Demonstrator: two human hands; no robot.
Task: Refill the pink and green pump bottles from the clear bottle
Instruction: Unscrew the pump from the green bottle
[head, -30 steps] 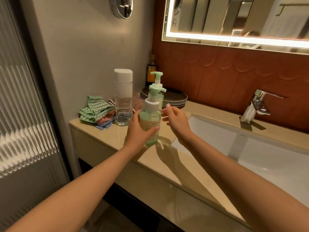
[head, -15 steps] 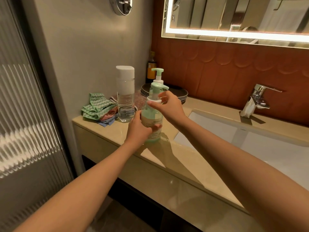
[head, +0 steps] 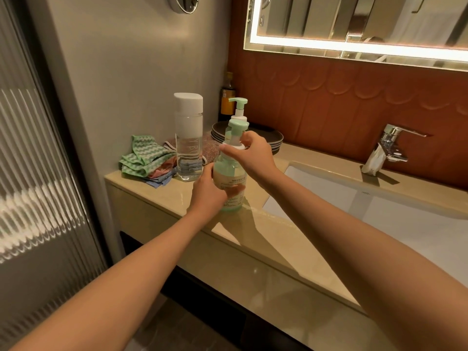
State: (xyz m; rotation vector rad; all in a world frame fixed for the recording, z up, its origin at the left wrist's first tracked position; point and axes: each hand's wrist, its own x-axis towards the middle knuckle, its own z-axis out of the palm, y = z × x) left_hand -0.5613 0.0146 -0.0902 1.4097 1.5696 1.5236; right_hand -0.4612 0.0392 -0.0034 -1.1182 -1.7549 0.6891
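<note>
translucent green plastic pump bottle (head: 229,183) upright on beige counter (head: 157,198), left of sink (head: 329,188). left hand (head: 207,196) wrapped round body, right hand (head: 253,155) pinching white collar (head: 233,146). brace base down, twist collar, lift pump straight.

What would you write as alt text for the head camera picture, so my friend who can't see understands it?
A person's left hand holds a green pump bottle at a bathroom counter while the right hand grips its pump collar. A clear bottle stands behind it to the left, beside folded cloths.
</note>
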